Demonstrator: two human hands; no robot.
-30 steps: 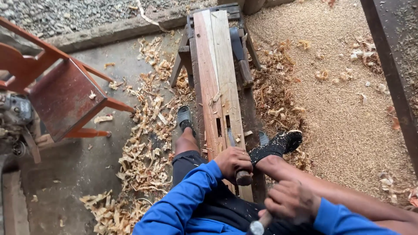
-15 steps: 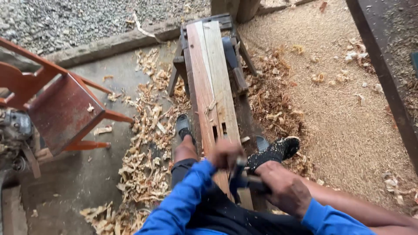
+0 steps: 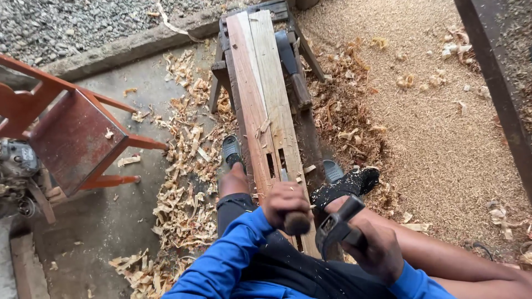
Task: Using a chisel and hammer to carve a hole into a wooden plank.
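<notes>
Inventory by count:
- Hands: two, a left hand (image 3: 285, 200) and a right hand (image 3: 378, 253).
- Chisel (image 3: 296, 220), wooden-handled: one.
- Hammer (image 3: 338, 224), dark-headed: one.
- Long wooden plank (image 3: 260, 83) on the trestle table (image 3: 219, 71): one.
- Rectangular mortise slots (image 3: 276, 164) cut in the plank: two.
- Sandals: two, a grey sandal (image 3: 231, 148) and a second sandal (image 3: 332, 169).
- Red wooden chair (image 3: 69, 135), tipped over: one.
- Wood shavings (image 3: 183, 182): too many to count.

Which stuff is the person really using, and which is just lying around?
In use:
left hand gripping a wooden-handled chisel
right hand holding a hammer
plank with cut slots, on the bench

Lying about:
wood shavings
red chair
sawdust
gravel
</notes>
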